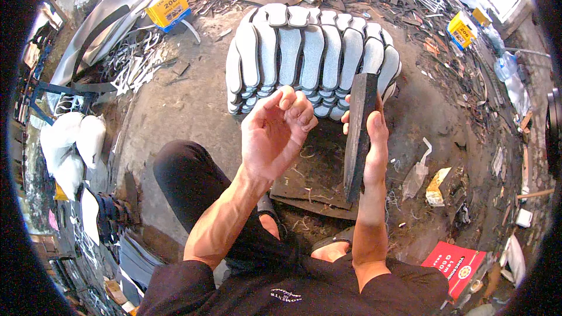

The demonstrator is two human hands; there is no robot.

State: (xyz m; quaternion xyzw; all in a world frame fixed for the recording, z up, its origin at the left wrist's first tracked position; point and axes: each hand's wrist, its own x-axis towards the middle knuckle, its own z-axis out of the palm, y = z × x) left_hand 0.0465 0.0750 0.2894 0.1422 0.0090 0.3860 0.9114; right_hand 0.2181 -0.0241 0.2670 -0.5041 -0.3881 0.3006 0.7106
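Observation:
My left hand (276, 134) is raised in the middle, its palm turned up and its fingers curled in toward the thumb. Nothing shows on the bare palm, and whether the fingertips pinch something small I cannot make out. To its right, my right hand (375, 146) is closed around a long, flat, dark block (359, 140), held on edge with its narrow side toward me. Just beyond both hands stands a wide stack of pale blue-grey shoe insoles (313, 52), laid side by side in overlapping layers with dark edges.
A dark flat board (310, 199) lies between my feet. Yellow-and-blue boxes (168, 9) stand at far left and far right. White scrap strips (137, 61) litter the left floor, near stuffed white bags (70, 146). A red box (453, 269) lies at near right, beyond it a crumpled plastic bag (415, 178).

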